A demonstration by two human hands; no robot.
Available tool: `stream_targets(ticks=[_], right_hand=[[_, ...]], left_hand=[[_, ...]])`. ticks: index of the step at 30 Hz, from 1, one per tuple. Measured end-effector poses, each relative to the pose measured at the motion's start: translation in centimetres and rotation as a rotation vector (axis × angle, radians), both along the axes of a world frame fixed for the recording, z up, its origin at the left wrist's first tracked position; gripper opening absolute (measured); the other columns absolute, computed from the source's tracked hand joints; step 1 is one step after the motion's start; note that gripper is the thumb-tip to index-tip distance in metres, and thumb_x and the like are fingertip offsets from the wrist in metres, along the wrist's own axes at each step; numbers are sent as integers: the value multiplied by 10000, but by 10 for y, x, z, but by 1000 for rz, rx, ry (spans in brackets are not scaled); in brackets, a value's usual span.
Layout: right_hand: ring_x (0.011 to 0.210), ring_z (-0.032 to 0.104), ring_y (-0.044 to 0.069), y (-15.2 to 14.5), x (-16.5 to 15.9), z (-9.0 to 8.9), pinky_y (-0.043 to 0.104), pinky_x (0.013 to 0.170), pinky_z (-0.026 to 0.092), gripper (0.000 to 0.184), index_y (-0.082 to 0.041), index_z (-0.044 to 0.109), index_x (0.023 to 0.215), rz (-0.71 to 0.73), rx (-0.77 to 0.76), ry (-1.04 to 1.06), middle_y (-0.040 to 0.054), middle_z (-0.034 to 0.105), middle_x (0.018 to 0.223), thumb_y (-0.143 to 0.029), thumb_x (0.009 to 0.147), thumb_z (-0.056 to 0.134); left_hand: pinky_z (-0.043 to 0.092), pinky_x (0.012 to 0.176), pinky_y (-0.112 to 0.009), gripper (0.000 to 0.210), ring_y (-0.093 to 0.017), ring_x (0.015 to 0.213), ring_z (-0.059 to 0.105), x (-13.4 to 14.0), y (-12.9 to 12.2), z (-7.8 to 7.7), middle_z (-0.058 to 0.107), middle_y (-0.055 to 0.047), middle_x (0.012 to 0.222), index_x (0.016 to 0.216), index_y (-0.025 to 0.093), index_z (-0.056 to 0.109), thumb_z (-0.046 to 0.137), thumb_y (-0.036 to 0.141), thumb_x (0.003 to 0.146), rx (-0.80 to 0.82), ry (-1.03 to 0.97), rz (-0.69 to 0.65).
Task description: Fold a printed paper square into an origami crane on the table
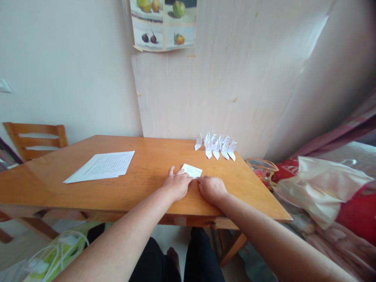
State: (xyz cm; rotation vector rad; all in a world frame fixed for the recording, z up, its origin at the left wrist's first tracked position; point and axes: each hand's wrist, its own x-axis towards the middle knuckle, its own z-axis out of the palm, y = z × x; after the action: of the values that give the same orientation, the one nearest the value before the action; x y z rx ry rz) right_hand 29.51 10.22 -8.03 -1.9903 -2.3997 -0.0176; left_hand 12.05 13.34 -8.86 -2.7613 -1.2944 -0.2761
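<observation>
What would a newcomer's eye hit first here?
Probably the white folded paper figures clustered toward the far right of the table, by the wall. Next, the left hand and right hand at the near side of a small printed paper. Then the fruit pictures hung above.

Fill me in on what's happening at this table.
A person has both bare hands at a small white piece of printed paper lying on the orange-brown wooden table. The left hand and right hand are at its near edge. Several folded white paper figures stand beyond, toward the right; white printed sheets lie off to the left.
</observation>
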Motion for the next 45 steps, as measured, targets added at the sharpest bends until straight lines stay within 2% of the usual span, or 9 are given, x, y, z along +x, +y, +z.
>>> stream_targets(ticks=[5,8,12,17,23,27,32,37,45], right_hand=[[989,678,267,-3,1,1,324,809,473,363,-129,651,1120,-39,46,37,182,693,1118,-263,998,336],[973,682,246,-4,2,2,316,809,471,322,-159,624,1167,-1,66,65,149,693,1121,-264,987,378],[959,688,237,0,4,-2,309,792,473,299,-214,659,1124,67,69,99,100,708,1105,-275,975,407],[933,698,255,6,4,-10,321,762,486,324,-193,676,1099,81,73,124,128,720,1084,-249,981,379],[861,710,261,8,4,-14,322,718,498,313,-168,678,1089,109,87,126,154,730,1026,-238,975,395],[855,709,255,8,4,-16,310,687,502,316,-166,679,1089,128,106,128,151,728,1012,-213,970,390],[840,712,263,9,4,-18,322,655,506,301,-168,657,1116,139,117,100,141,726,1008,-199,947,409],[801,712,253,10,5,-20,310,641,485,276,-175,654,1074,111,113,103,132,728,962,-217,945,412],[741,701,241,9,7,-24,290,590,434,265,-189,655,1046,116,139,98,92,729,898,-202,939,413]], left_hand=[[163,1118,-660,396,-301,1345,414,2,-4,1,682,-86,1208,1158,264,662,408,120,890,22,1,11],[185,1115,-659,404,-301,1348,420,2,-5,0,677,-83,1226,1182,259,650,401,119,896,27,-3,17],[124,1130,-673,430,-282,1341,443,1,-4,-1,664,-77,1262,1231,262,615,402,105,892,30,-17,17],[16,1167,-642,459,-251,1281,510,6,-5,1,667,-81,1257,1271,259,587,412,94,881,28,-14,4],[-55,1162,-647,458,-279,1389,391,10,-7,3,677,-76,1231,1335,279,562,399,144,929,50,58,7],[-96,1126,-694,488,-293,1454,271,0,-3,3,639,-35,1312,1360,324,537,415,147,921,26,68,-4],[-139,1104,-709,483,-299,1466,238,-17,6,1,591,23,1386,1350,390,540,445,182,925,-19,32,-26],[-109,1123,-698,407,-296,1463,250,-29,14,0,597,36,1385,1332,378,564,457,247,962,-30,-13,-86],[-78,1154,-668,406,-283,1455,271,-45,24,2,622,36,1356,1335,351,574,489,223,959,-25,-60,-197]])
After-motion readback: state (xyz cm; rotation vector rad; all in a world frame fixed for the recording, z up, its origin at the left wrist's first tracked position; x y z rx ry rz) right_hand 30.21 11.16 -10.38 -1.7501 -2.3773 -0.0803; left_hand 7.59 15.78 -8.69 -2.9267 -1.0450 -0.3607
